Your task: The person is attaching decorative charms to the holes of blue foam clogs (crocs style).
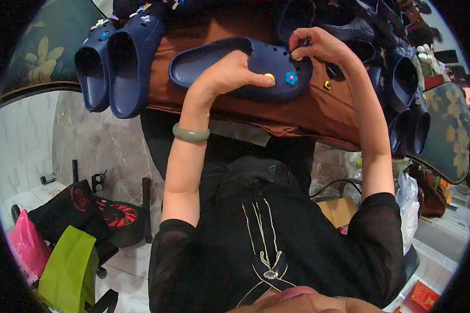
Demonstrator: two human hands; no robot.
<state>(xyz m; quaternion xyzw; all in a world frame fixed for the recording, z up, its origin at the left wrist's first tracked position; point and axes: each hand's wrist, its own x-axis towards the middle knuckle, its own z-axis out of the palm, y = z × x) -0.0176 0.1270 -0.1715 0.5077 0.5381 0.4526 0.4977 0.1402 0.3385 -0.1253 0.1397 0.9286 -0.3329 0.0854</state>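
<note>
A navy blue clog (214, 49) lies on its side over the brown cloth, its toe pointing right. My left hand (228, 73) reaches into its opening, fingers hidden inside, thumb pressed on the upper beside a yellow charm (269, 76). A blue flower charm (291, 77) with a pink middle sits on the upper further toward the toe. At the toe's far edge, next to small holes, my right hand (318, 46) is closed in a pinch; whatever is between its fingertips is hidden. A small yellow and black charm (327, 84) lies on the cloth near the right wrist.
Brown cloth (164, 78) covers the work surface. A pair of navy clogs (125, 73) with charms stands at left; several more dark clogs (402, 78) crowd the right. Floral chair backs (36, 52) flank the surface. Green bag (68, 266) and pink bag (28, 245) are lower left.
</note>
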